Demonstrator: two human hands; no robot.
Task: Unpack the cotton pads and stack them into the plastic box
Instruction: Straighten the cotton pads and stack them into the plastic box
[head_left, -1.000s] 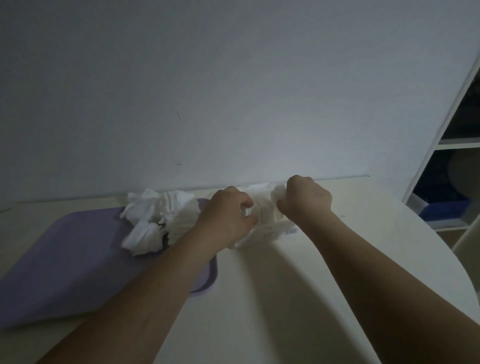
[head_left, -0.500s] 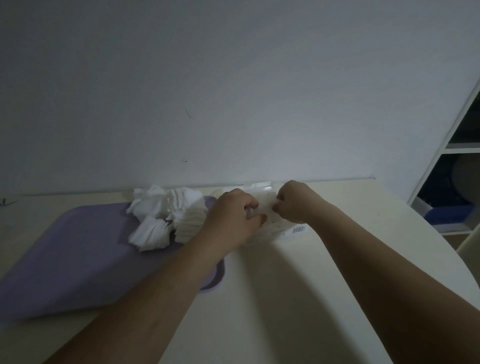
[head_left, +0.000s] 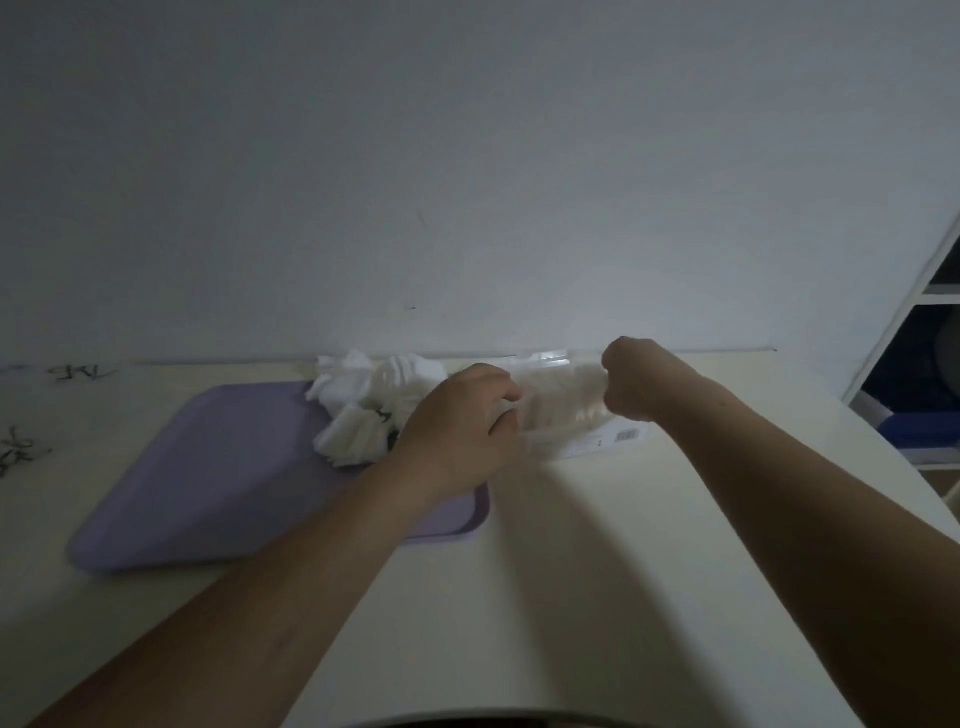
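Left hand (head_left: 460, 418) and right hand (head_left: 631, 385) pinch the pack (head_left: 561, 402); it looks light, slippery, so grip its ends.

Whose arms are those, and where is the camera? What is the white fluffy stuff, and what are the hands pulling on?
There is no machine here, just a person. The camera sits on the person's head and looks forward and down, so you see their two arms reaching out, as if you were them. The left hand and the right hand each grip one end of a see-through packet, stretched between them at the back of a pale table. The white fluffy stuff is a heap of cotton pads lying on the far corner of a purple tray, just left of the hands. On the far right stands a shelf. The room is dim, so I cannot tell what is inside the packet.
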